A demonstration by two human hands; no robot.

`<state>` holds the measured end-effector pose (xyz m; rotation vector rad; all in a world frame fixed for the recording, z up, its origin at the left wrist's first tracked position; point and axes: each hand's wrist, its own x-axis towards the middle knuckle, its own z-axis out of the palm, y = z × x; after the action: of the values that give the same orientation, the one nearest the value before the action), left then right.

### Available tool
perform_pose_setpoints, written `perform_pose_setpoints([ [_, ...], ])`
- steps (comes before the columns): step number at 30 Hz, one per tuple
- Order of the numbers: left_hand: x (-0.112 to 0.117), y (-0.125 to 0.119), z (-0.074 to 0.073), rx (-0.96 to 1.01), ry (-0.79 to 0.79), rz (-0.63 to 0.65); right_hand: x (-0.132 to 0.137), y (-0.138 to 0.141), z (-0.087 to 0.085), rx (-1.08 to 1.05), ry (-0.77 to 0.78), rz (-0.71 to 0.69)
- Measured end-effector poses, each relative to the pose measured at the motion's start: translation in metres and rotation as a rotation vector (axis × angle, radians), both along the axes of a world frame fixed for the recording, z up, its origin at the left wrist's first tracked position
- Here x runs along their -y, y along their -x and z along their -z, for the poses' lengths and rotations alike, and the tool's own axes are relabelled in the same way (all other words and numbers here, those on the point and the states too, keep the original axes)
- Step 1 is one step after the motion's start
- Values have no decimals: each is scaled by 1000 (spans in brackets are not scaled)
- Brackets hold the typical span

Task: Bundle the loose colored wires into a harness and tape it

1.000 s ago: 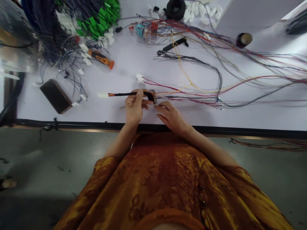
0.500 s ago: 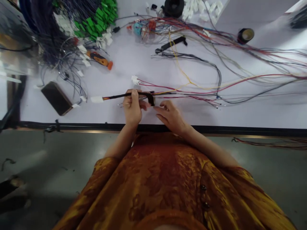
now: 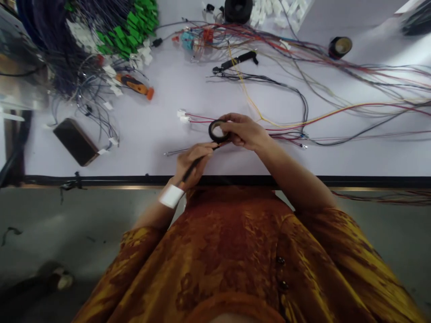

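Observation:
Closed round a black-taped wire bundle (image 3: 193, 169), my left hand (image 3: 192, 162) is near the table's front edge. The bundle's white connector (image 3: 171, 196) hangs over my left wrist. My right hand (image 3: 245, 131) grips a roll of black tape (image 3: 214, 136) by its ring, just above the left fingertips, where the wires pass. Behind the roll lie small white connectors (image 3: 183, 116) on red wires. Bare wire ends (image 3: 168, 153) stick out to the left of my left hand. More red and black wires run right from under my right hand.
A phone (image 3: 76, 141) and an orange-black cutter (image 3: 135, 85) lie on the left, near a heap of wires with green connectors (image 3: 143, 20). A black tool (image 3: 235, 62), long loose wires and another tape roll (image 3: 340, 47) lie behind and right. The table's black edge (image 3: 111, 180) runs along the front.
My right hand has moved up and taken hold of the tape roll. My left hand has turned, swinging the white connector from the left down over my wrist.

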<state>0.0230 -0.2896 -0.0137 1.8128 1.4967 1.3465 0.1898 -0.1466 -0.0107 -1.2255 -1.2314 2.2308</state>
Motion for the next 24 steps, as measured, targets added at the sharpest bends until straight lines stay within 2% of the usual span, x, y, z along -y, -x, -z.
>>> perform_pose_setpoints([
  [3,-5,-1,10,305,42,-199,4,-8,-1,-104,137,159],
  [5,-12,-4,18,407,116,-169,9,-12,2,-118,175,193],
  [7,-19,-8,26,398,161,-75,13,-16,8,-123,180,210],
  [9,-24,-12,31,343,149,-57,14,-19,11,-114,152,202],
  [13,-27,-15,32,144,74,-98,-4,-25,5,-26,-12,139],
  [15,-26,-14,31,65,55,-84,-18,-27,-6,-2,-80,100],
  [18,-25,-14,29,74,71,-108,-26,-26,-24,5,-146,57],
  [21,-29,-18,26,228,132,-242,2,-28,-33,24,-348,45],
  [24,-37,-23,20,443,199,-375,55,-31,-17,120,-710,-20],
])
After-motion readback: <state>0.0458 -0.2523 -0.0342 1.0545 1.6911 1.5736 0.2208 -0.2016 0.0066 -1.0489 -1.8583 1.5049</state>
